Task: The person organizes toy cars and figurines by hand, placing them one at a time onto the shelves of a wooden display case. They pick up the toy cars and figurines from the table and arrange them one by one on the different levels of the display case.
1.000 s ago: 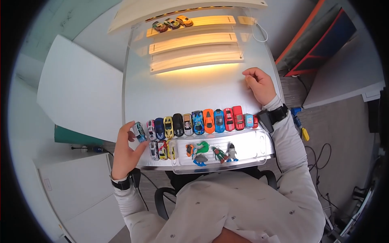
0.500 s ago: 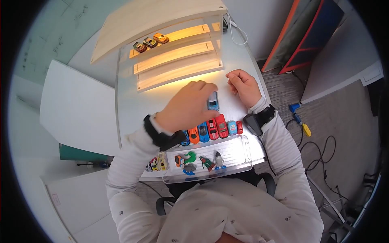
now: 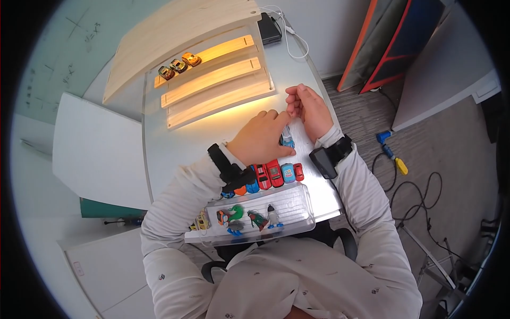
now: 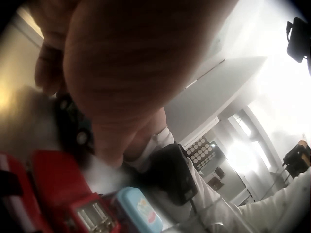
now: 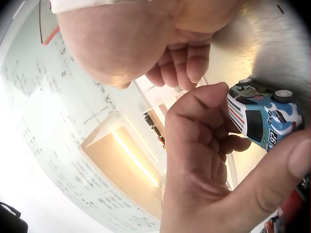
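My left hand [image 3: 259, 139] grips a blue toy car [image 5: 265, 114] with white flames and a striped roof between thumb and fingers. In the head view that hand is over the table, just beyond the row of toy cars. My right hand [image 3: 314, 114] is close beside it, fingers loosely bent and holding nothing. The right wrist view shows its fingers apart from the car. Red toy cars [image 3: 274, 173], a light blue one [image 3: 288, 173] and a small red one [image 3: 298, 171] stand in the row; the left arm hides the row's other end.
A lit wooden display shelf [image 3: 210, 82] stands at the back, with three toy cars [image 3: 179, 66] on its upper tier. Near the front edge lies a clear tray [image 3: 309, 212] holding several small figures, among them a penguin [image 3: 273, 216]. A yellow car [image 3: 201, 220] is left of the tray.
My left hand has carried the blue toy car from the left end of the rows across to the right, beside my right hand. The right hand has turned slightly. The head view has shifted.
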A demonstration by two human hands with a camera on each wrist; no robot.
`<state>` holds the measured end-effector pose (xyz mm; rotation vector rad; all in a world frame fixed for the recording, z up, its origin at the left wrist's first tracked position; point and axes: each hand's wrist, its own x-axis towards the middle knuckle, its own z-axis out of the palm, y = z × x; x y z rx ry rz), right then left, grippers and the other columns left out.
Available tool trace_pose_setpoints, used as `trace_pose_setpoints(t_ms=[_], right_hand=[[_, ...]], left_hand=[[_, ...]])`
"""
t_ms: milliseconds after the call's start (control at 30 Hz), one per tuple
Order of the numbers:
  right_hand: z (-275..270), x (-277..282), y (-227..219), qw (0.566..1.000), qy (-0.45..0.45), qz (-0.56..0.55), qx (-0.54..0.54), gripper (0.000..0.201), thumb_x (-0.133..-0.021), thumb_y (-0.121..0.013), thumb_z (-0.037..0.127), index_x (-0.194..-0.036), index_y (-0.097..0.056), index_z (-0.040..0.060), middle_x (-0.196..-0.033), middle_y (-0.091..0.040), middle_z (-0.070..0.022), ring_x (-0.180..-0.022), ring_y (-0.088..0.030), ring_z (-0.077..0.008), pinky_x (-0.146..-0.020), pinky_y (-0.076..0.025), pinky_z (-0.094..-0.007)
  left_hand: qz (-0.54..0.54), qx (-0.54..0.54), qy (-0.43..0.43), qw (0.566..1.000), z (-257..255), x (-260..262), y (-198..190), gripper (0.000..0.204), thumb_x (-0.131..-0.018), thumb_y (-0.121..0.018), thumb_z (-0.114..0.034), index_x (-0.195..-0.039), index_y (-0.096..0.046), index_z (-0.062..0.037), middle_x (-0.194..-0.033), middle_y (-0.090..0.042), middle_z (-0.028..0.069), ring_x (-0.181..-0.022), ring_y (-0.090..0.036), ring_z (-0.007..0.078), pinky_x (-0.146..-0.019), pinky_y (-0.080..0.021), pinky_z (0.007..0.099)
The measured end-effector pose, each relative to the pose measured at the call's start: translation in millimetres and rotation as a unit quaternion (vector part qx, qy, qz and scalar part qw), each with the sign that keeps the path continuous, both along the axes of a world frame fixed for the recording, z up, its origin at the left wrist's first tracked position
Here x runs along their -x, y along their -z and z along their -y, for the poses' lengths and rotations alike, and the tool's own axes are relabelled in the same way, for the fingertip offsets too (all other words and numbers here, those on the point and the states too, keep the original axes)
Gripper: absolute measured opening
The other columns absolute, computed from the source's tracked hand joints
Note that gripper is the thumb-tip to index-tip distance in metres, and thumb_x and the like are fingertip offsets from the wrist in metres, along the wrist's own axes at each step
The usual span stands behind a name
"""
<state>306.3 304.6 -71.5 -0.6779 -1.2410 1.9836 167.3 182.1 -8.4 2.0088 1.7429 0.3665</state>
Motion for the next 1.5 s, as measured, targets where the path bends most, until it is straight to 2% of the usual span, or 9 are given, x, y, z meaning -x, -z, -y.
trace_pose_setpoints(t_ms=[500,1000,1300,1500], right_hand=[[0.3,-2.4,-0.8,0.999,-0.031,0.003,-0.006,0.038,-0.11,-0.047,0.036,-0.113,-0.064,0.0019,-0.089,-0.06,-0.0001,-0.077,-0.057,-0.008,-0.071,-0.048,-0.0227],[2.7,-2.3,-1.3,0.999,-0.036,0.026,-0.023,0.037,-0.11,-0.047,0.035,-0.114,-0.064,0.0021,-0.091,-0.06,0.0001,-0.079,-0.057,-0.0082,-0.072,-0.048,-0.0233],[14.1,-1.6,-4.7,0.987,-0.031,0.102,-0.122,0.032,-0.109,-0.05,0.031,-0.116,-0.066,0.0029,-0.093,-0.062,-0.0004,-0.078,-0.057,-0.0073,-0.071,-0.047,-0.0235],[19.6,-3.0,-4.7,0.976,-0.003,0.119,-0.182,0.03,-0.106,-0.057,0.03,-0.111,-0.068,0.0019,-0.088,-0.063,-0.0003,-0.077,-0.058,-0.0076,-0.07,-0.05,-0.0235]], left_hand=[[0.01,0.012,0.034,0.999,4.5,-5.8,-0.3,0.048,-0.083,-0.08,-0.027,-0.122,-0.062,-0.006,-0.117,-0.062,0.0179,-0.113,-0.06,0.0371,-0.099,-0.048,0.0437],[0.002,-0.012,0.075,0.997,10.9,-1.8,-2.9,0.047,-0.086,-0.077,-0.025,-0.127,-0.063,-0.0076,-0.119,-0.064,0.014,-0.113,-0.062,0.0341,-0.1,-0.049,0.0407],[0.038,-0.071,0.028,0.996,25.3,39.6,-0.7,0.047,-0.088,-0.074,-0.022,-0.129,-0.06,-0.0028,-0.12,-0.063,0.0181,-0.116,-0.06,0.0369,-0.101,-0.047,0.0434],[0.04,-0.072,-0.038,0.996,42.7,66.9,-16.8,0.046,-0.089,-0.075,-0.02,-0.129,-0.06,-0.0019,-0.121,-0.062,0.0166,-0.11,-0.061,0.0332,-0.097,-0.05,0.0406]])
